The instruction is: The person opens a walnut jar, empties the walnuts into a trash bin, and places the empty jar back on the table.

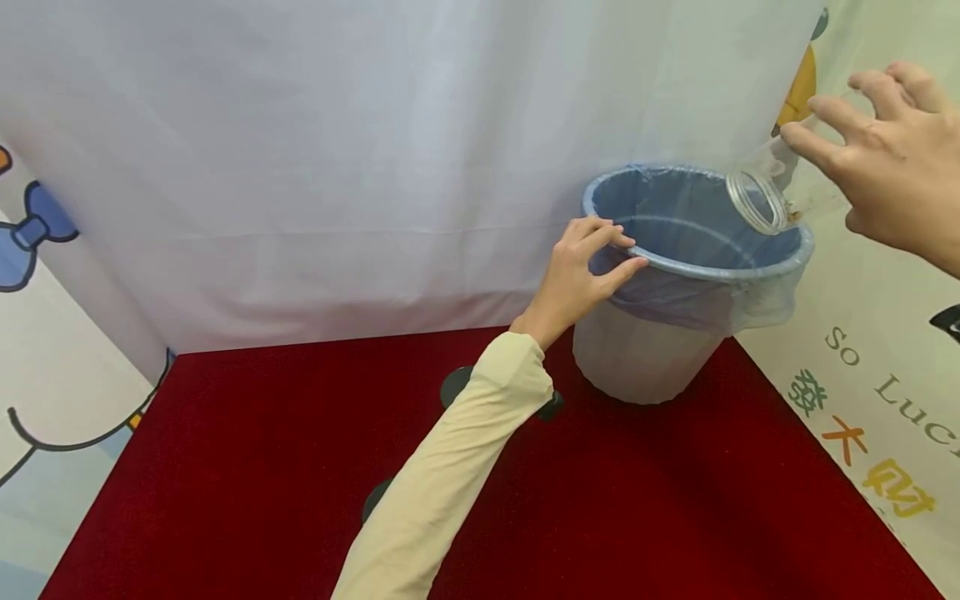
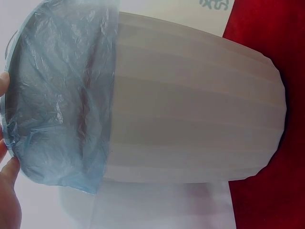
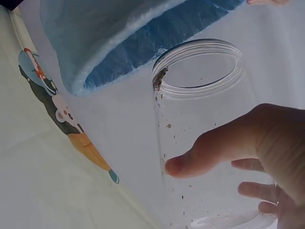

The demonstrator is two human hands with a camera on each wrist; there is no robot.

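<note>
A pale trash can (image 1: 637,354) stands upright, lined with a thin blue bag (image 2: 57,100) that is folded over its rim. My left hand (image 1: 573,271) pinches the near left part of that rim, fingers on top and thumb on the outer side. High at the right, my right hand (image 1: 892,154) holds a clear jar (image 3: 205,114) round its side. The jar has no lid, and its ringed mouth tilts down over the right part of the can. Brown bits (image 3: 159,78) cling just inside the mouth, with small specks along the wall.
The can stands on a red cloth surface (image 1: 247,450), near its back right corner. White curtain (image 1: 337,167) hangs behind, and a printed sheet (image 1: 862,400) runs along the right. Dark round objects (image 1: 455,385) lie partly hidden under the left sleeve.
</note>
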